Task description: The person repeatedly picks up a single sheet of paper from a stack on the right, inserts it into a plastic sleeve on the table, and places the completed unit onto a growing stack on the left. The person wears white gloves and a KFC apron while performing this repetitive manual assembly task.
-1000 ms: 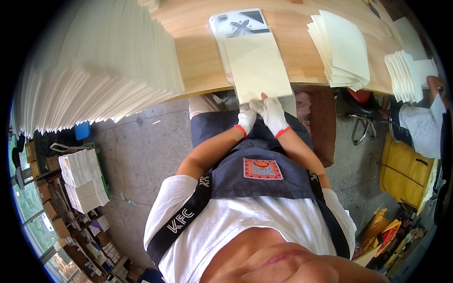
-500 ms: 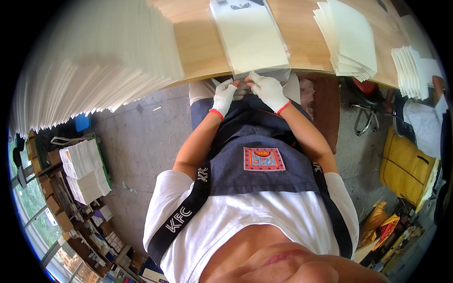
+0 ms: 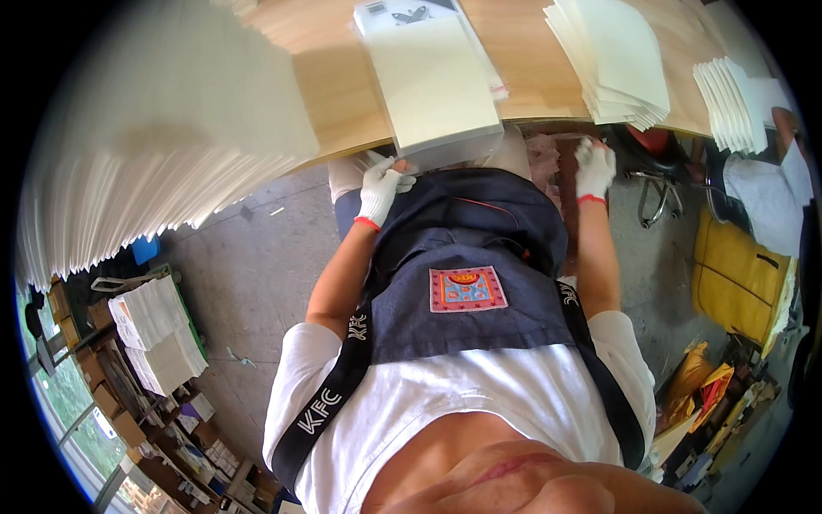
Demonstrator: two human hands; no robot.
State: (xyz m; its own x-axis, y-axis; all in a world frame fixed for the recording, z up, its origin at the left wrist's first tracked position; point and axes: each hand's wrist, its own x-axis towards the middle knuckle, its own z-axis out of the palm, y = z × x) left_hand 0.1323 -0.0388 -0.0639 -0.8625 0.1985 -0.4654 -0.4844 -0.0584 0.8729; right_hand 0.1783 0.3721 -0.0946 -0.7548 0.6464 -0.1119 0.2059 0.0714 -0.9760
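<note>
A cream paper stack [image 3: 432, 81] lies in a clear plastic bag [image 3: 454, 147] whose near end hangs over the table's front edge. My left hand [image 3: 381, 188], in a white knitted glove with a red cuff, is at the bag's near left corner. Its thumb and fingertips are closed on the plastic there. Off to the right, away from the bag, my right hand [image 3: 594, 168] is raised just before the table edge, in a matching glove. Its fingers are curled in, and whatever they hold, if anything, is too small to make out.
Tall rows of white sheets [image 3: 128, 146] fill the table's left. A fanned cream stack [image 3: 612, 64] and a smaller white stack [image 3: 729, 104] stand at the right. Below are a wheeled chair [image 3: 655, 193], a yellow bundle [image 3: 741, 278] and another person's arm [image 3: 788, 137].
My right hand has left the bag and swung out to the right. My left hand stays at the bag's near edge. The whole view has shifted slightly.
</note>
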